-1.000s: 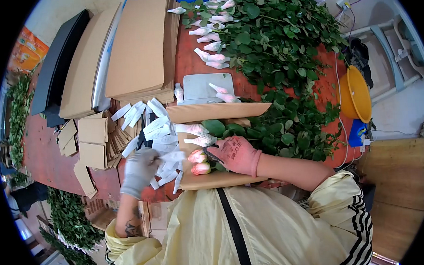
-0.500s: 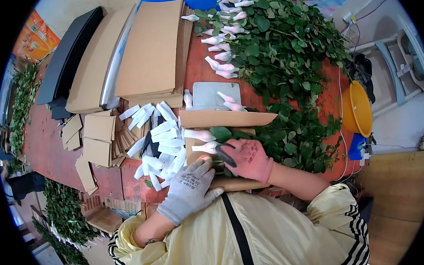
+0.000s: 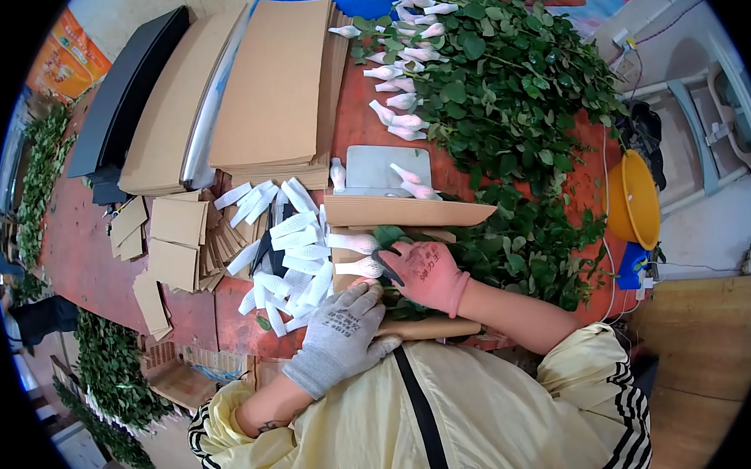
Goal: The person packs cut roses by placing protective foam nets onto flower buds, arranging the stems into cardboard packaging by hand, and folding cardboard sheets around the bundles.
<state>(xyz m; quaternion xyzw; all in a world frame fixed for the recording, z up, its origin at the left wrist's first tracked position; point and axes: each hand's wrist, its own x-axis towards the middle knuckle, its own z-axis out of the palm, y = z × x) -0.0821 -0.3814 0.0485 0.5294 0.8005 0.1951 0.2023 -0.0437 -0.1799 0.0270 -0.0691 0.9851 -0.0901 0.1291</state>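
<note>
My left hand [image 3: 339, 330], in a grey glove, lies on the near part of an open cardboard wrapper [image 3: 408, 210], fingers stretched out and thumb apart. Its fingertips are beside a netted rose bud [image 3: 358, 269]. My right hand [image 3: 429, 274], in a pink glove with dark fingertips, closes at the base of that bud, where the stem begins; the fingers' undersides are hidden. Another rose bud in white foam netting [image 3: 353, 242] lies just beyond it on the wrapper. Green leaves [image 3: 518, 245] spread out to the right of my right hand.
Loose white foam sleeves [image 3: 296, 238] are heaped left of the wrapper, beside small cardboard pieces [image 3: 178, 222]. Tall cardboard stacks [image 3: 272, 80] stand behind. More netted roses [image 3: 399, 99] with leafy stems lie at the back right. A yellow basin [image 3: 632, 198] is at the right edge.
My right hand has shifted slightly left and down, its fingers closer to the base of the near rose bud. My left hand stays almost in place. The view has moved slightly.
</note>
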